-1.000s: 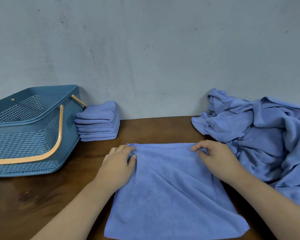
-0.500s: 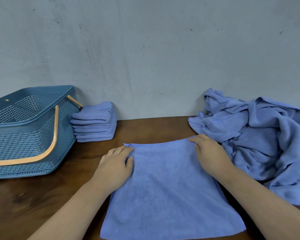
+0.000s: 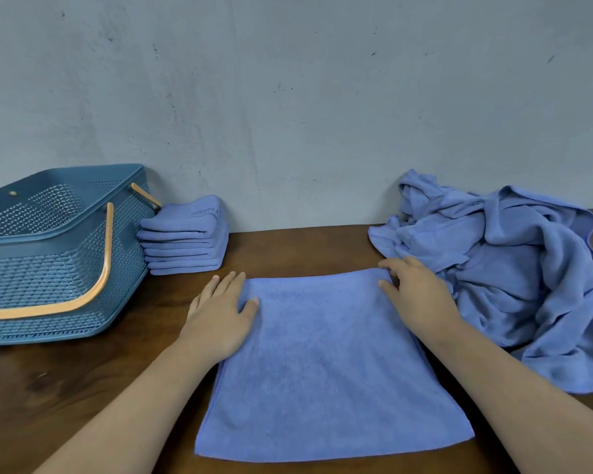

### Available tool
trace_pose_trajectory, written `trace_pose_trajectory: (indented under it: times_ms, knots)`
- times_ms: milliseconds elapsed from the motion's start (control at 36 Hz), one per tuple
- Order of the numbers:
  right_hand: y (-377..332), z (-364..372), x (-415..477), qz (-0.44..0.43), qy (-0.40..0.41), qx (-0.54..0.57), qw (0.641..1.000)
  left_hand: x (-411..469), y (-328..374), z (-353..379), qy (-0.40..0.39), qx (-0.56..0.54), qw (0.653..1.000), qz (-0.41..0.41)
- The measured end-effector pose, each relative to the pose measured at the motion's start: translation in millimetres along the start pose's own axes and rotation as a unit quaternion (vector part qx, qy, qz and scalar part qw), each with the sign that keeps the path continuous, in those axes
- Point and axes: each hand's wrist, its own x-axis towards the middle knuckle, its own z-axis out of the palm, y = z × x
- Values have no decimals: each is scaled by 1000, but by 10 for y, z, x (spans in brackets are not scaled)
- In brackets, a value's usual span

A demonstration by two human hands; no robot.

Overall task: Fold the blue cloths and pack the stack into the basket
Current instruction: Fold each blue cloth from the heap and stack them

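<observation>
One blue cloth (image 3: 326,364) lies spread flat on the brown table in front of me. My left hand (image 3: 220,313) rests flat on its far left corner, fingers extended and partly on the table. My right hand (image 3: 415,295) presses on the far right corner, fingers curled at the edge. A stack of folded blue cloths (image 3: 185,237) sits against the wall beside the blue basket (image 3: 28,268), whose orange handles hang down. The basket's inside looks empty from here.
A heap of unfolded blue cloths (image 3: 514,268) fills the table's right side, touching the wall. The grey wall runs along the far edge of the wooden table (image 3: 76,388).
Both hands slid outward along the cloth's far edge, smoothing it flat. The left fingers opened from a pinch to a flat palm. The view dropped slightly.
</observation>
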Motion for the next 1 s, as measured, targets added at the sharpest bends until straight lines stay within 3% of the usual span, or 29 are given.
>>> trace_pose_trajectory:
  times_ms: [111,222,333,417,667,917,1000]
  knots:
    - [-27,-20,-25,-10,26,1,1000,-27,7,-41,97,-46,990,96]
    - [-247,-121,-100,-131,59,32,989,-148,148,-9,66,-49,981,177]
    - [-457,-24,-291,-219,-120,28,968,-197,199,95,-56,38,973,220]
    - [-418,65,-333,-194,-213,-50,956,-177,181,50,-114,79,968,211]
    - [-110,-107,-154,-52,-243,-56,967,-112,-19,-94,-151,78,976,138]
    - [-114,-137,-169,-52,-241,-54,968,14,-240,-81,-83,29,992,88]
    - [-101,-140,-189,-60,-193,-39,979,-3,-252,-73,-29,-14,995,91]
